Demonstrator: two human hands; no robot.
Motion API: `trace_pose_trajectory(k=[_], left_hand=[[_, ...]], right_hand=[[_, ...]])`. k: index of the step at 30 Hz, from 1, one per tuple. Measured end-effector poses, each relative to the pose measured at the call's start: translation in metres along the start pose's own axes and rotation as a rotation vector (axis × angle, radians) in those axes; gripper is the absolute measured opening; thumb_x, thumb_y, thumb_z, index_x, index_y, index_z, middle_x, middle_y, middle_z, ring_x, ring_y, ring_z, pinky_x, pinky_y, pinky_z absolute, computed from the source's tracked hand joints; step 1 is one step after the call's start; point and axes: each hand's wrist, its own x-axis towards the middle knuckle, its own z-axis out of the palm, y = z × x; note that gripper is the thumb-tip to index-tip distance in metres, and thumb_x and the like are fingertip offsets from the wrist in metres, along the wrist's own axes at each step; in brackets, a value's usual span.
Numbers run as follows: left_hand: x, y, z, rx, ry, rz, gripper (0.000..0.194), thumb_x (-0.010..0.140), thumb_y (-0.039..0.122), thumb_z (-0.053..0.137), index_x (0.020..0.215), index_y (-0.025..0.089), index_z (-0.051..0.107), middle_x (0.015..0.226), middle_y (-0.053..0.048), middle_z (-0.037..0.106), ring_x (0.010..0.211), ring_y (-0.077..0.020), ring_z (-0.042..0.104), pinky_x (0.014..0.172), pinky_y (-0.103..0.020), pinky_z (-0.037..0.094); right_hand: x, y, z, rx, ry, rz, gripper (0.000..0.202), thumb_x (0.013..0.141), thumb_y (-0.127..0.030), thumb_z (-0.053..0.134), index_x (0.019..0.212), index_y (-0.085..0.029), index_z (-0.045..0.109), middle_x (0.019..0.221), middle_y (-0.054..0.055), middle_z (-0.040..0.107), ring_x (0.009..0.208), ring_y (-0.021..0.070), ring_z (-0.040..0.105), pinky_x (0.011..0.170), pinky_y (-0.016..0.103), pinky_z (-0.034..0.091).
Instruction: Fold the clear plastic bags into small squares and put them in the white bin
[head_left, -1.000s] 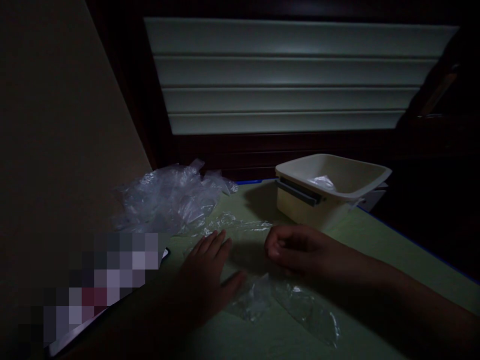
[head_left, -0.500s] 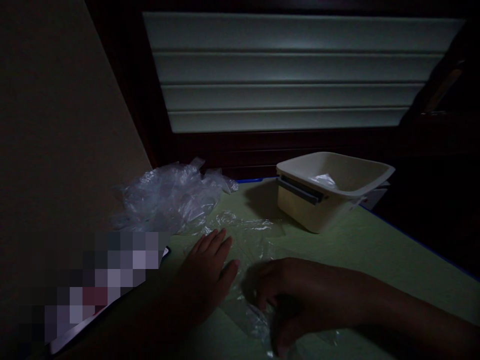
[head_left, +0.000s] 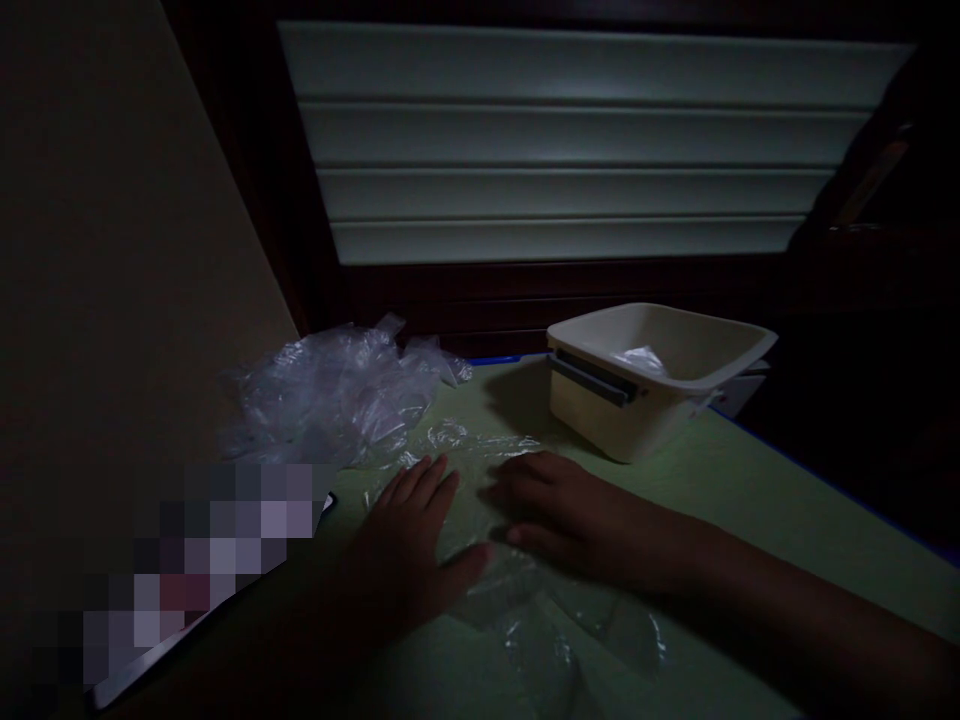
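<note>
A clear plastic bag (head_left: 525,600) lies spread on the green tabletop, with wrinkled, shiny edges. My left hand (head_left: 420,535) rests flat on the bag's left side, its fingers stretched forward and the thumb out to the right. My right hand (head_left: 559,510) is over the bag's right side, palm down, fingers extended to the left and thumb apart from them. Neither hand grasps anything that I can see. Just beyond my left fingertips sits a heap of crumpled clear plastic bags (head_left: 337,395).
A cream plastic bin (head_left: 592,415) with a grey handle stands at the back right, a bit of clear plastic inside. A blurred-out flat object (head_left: 217,590) lies at left. Behind the table (head_left: 750,520) is a slatted panel (head_left: 570,140); a wall rises at left.
My right hand has moved away from me, from the near part of the bag to beside my left hand, and its curled fingers have straightened. The near part of the bag lies flatter.
</note>
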Motion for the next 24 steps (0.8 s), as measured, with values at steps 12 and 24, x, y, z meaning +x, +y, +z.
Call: trace_pose_trajectory(k=[12, 24], left_hand=[[0.002, -0.003, 0.003, 0.029, 0.021, -0.028, 0.046, 0.087, 0.035, 0.052, 0.125, 0.010, 0.050, 0.138, -0.019, 0.044, 0.130, -0.0339, 0.037, 0.101, -0.054, 0.037], [0.007, 0.010, -0.024, -0.111, -0.124, 0.156, 0.059, 0.077, 0.043, 0.066, 0.126, 0.014, 0.052, 0.143, -0.018, 0.036, 0.133, -0.0351, 0.030, 0.105, -0.062, 0.022]], right_hand=[[-0.002, 0.017, 0.009, -0.247, -0.050, -0.008, 0.041, 0.097, -0.025, 0.034, 0.135, -0.013, 0.045, 0.139, 0.020, 0.044, 0.126, 0.0293, 0.042, 0.100, 0.047, 0.036], [0.001, 0.029, 0.007, -0.271, 0.052, -0.023, 0.036, 0.095, -0.018, 0.038, 0.126, -0.010, 0.053, 0.125, 0.020, 0.056, 0.113, 0.0283, 0.054, 0.092, 0.046, 0.045]])
